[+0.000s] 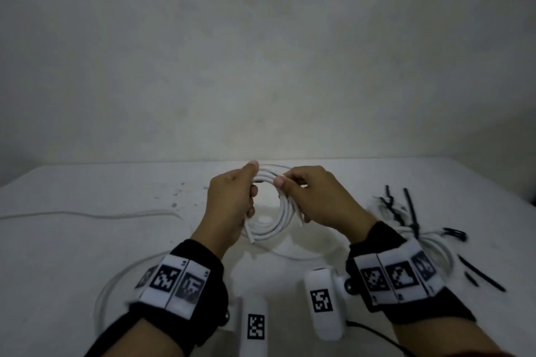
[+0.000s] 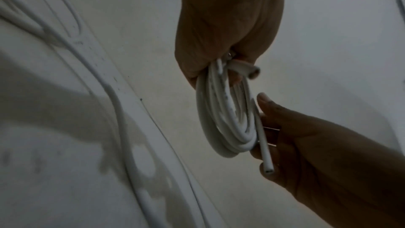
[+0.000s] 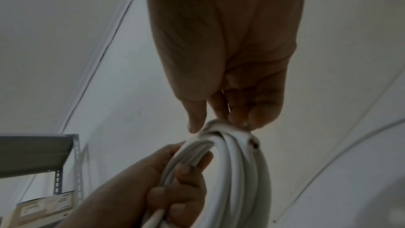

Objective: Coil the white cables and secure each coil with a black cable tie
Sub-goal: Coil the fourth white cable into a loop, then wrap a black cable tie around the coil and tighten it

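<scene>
A coil of white cable [image 1: 278, 211] is held upright above the white table [image 1: 87, 246], between both hands. My left hand [image 1: 232, 203] grips its left side with curled fingers; in the right wrist view those fingers [image 3: 186, 176] wrap the strands [image 3: 236, 171]. My right hand [image 1: 319, 197] pinches the coil's right side. One cut cable end [image 2: 267, 167] lies along the right hand [image 2: 317, 145]; another end [image 2: 254, 74] pokes out by the left hand [image 2: 219, 32]. Black cable ties [image 1: 409, 209] lie on the table to the right.
A loose white cable [image 1: 87, 214] runs across the table's left part and loops near my left wrist. Another white cable bundle with a black tie [image 1: 435, 240] lies by my right wrist, with loose ties [image 1: 481, 272] beyond. A metal shelf [image 3: 43, 153] stands off to the side.
</scene>
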